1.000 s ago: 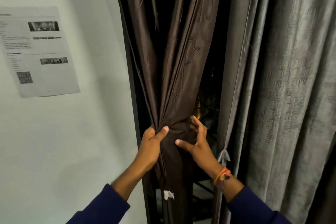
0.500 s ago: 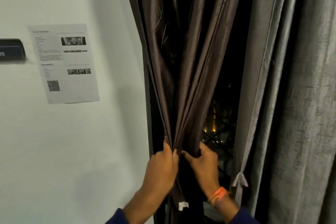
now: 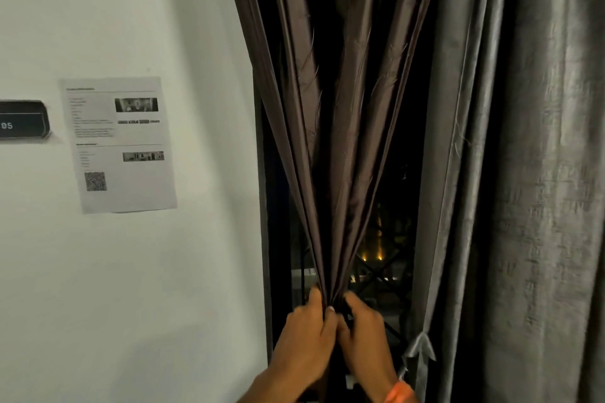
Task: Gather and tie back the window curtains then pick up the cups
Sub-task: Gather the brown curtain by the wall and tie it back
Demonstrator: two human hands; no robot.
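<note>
A dark brown curtain hangs in front of a dark window and is drawn into a tight bunch low in the view. My left hand grips the bunch from the left with fingers curled round the folds. My right hand, with an orange band at the wrist, grips the same bunch from the right, and the two hands touch. A thicker grey curtain hangs loose to the right, with a grey tie strip dangling at its edge. No cups are in view.
A white wall fills the left half. A printed paper sheet is stuck on it, and a dark sign sits at the far left. Through the gap, a window grille and distant lights show.
Both hands have closed in from a loose hold on the brown curtain to a tight grip on a narrow bunch. The view has tilted up and to the left, showing more wall.
</note>
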